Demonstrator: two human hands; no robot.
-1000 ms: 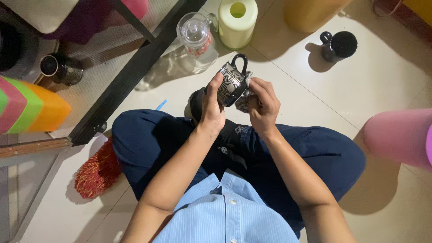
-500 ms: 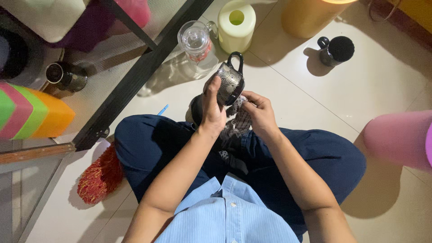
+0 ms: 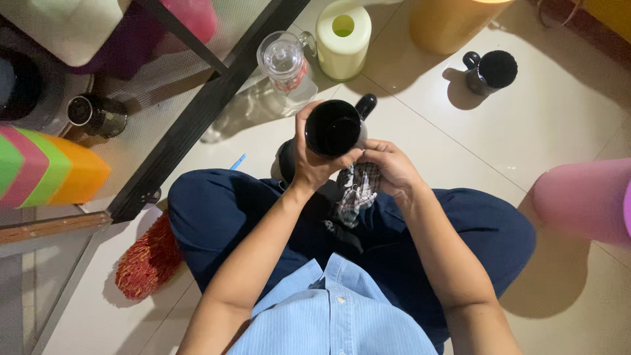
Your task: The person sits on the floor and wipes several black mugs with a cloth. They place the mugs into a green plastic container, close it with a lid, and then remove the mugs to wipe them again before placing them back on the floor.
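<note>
I sit cross-legged on a tiled floor. My left hand (image 3: 310, 155) grips a black mug (image 3: 334, 126) by its side, the open mouth turned up toward the camera and the handle pointing away to the right. My right hand (image 3: 389, 165) holds a checked black-and-white cloth (image 3: 355, 191) bunched against the mug's lower side. The cloth hangs down over my dark blue trousers. Both hands meet just above my lap.
A second black mug (image 3: 491, 71) stands on the floor at the upper right. A clear glass jar with a lid (image 3: 285, 67) and a pale yellow cylinder (image 3: 342, 37) stand ahead. A black-framed glass table (image 3: 197, 112) is at left, a red tasselled piece (image 3: 148, 258) by my knee, and a pink object (image 3: 585, 200) at right.
The mug has been turned in my left hand, from showing its side and handle to showing its open mouth. My right hand with the cloth has shifted lower against it.
</note>
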